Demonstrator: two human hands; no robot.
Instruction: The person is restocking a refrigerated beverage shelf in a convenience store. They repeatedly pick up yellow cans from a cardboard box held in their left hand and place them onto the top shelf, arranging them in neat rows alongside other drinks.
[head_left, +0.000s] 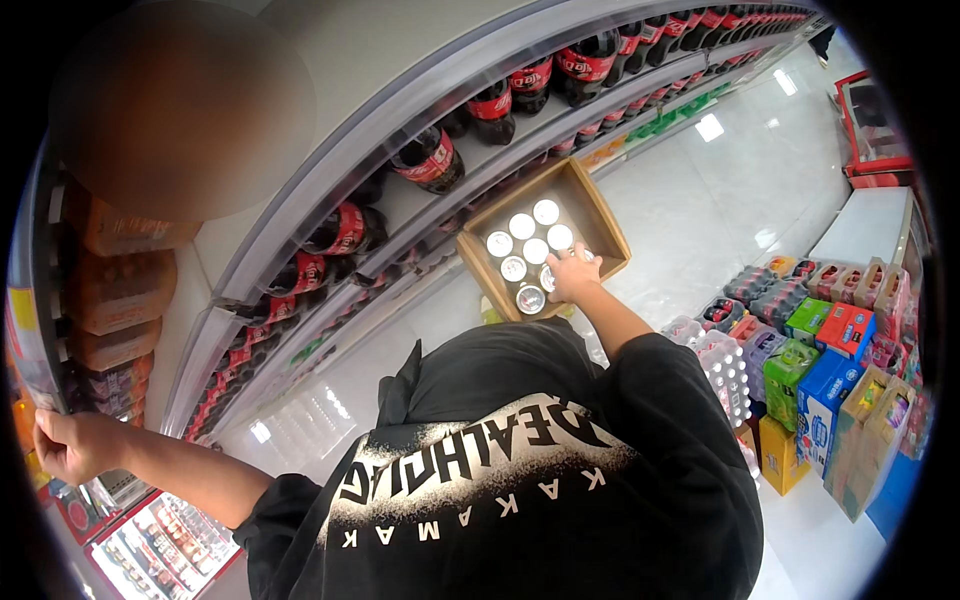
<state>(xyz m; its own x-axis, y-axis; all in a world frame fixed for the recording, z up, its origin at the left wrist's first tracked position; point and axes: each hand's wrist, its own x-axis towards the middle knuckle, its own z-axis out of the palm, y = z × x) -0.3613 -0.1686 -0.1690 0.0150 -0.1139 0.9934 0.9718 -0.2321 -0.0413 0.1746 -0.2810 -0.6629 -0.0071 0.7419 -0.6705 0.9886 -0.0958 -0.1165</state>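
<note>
An open cardboard box (616, 238) sits low in front of me, with several upright drink cans (522, 226) in it, their silvery tops facing up. My right hand (574, 271) reaches into its near right part, fingers spread over the can tops; whether it grips a can cannot be told. A can (530, 298) stands at the box's near edge, beside that hand. At the far left my left hand (67, 442) is curled around the edge of a cooler door or panel (34, 337).
Shelves of cola bottles (429, 159) run along the left and top. At the right, stacked drink packs and cartons (829, 409) stand on the floor beside a white counter (862, 229). Glossy floor (675, 180) shows beyond the box. A blurred round patch covers the upper left.
</note>
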